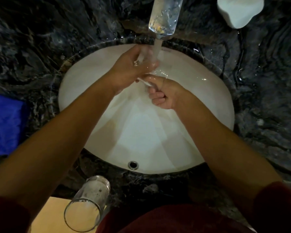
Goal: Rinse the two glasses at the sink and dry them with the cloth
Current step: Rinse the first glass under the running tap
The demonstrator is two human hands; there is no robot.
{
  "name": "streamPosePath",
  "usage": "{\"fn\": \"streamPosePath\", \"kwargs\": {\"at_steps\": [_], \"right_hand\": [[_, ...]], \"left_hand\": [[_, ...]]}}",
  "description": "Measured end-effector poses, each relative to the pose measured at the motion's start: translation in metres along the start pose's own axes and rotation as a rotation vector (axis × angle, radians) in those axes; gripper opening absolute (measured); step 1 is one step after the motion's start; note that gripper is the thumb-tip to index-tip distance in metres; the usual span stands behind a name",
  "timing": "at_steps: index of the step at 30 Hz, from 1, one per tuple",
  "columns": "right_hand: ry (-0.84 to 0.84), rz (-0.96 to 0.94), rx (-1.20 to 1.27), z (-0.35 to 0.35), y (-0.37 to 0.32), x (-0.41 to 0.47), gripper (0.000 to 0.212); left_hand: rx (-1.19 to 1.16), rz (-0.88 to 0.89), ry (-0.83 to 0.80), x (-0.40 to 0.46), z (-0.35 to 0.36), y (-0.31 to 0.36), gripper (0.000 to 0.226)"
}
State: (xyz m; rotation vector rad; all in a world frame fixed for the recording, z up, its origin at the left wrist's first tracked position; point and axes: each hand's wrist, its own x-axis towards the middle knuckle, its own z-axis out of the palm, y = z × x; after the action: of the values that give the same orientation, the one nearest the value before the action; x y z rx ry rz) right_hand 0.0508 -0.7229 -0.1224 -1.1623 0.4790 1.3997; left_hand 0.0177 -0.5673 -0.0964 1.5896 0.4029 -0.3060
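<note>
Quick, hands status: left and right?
Left hand: closed around the glass under the running water.
Right hand: fist closed; contents cannot be told.

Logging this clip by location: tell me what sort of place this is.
Probably a bathroom vanity: a white oval basin set under a dark marble counter, with the tap running over both hands.
</note>
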Motion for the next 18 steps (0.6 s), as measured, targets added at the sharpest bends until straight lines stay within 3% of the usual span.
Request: {"fn": "streamPosePath", "kwargs": {"at_steps": [2, 4, 6, 9, 11, 12, 15, 18], "right_hand": [[-0.051, 0.003, -0.017, -0.003, -0.006, -0.005, 0.015], [0.018, -0.043, -0.069, -0.004, -0.008, -0.008, 0.014], [0.209, -0.126, -0.211, -0.002, -0.007, -0.009, 0.013], [0.587, -0.348, -0.510, -0.004, -0.005, -0.006, 0.017], [0.764, -0.547, -0.806, -0.009, -0.004, -0.008, 0.018], [0.809, -0.630, -0.838, -0.008, -0.002, -0.012, 0.015], [0.847, -0.832, -0.630, 0.003, 0.005, -0.030, 0.015], [0.754, -0.870, -0.480, 0.013, 0.013, -0.045, 0.028]], "left_hand": [[-0.057, -0.008, 0.018, -0.002, -0.001, 0.001, 0.018], [-0.079, -0.067, 0.046, -0.002, 0.004, 0.000, 0.018], [-0.076, -0.176, 0.079, 0.000, 0.009, 0.001, 0.017], [-0.106, -0.377, -0.007, 0.001, 0.008, 0.008, 0.039], [-0.062, -0.432, -0.058, 0.002, 0.008, 0.008, 0.052], [-0.046, -0.427, -0.034, 0.003, 0.009, 0.007, 0.053], [-0.161, -0.429, 0.136, 0.005, 0.016, 0.006, 0.044], [-0.301, -0.449, 0.252, 0.004, 0.019, 0.006, 0.039]]}}
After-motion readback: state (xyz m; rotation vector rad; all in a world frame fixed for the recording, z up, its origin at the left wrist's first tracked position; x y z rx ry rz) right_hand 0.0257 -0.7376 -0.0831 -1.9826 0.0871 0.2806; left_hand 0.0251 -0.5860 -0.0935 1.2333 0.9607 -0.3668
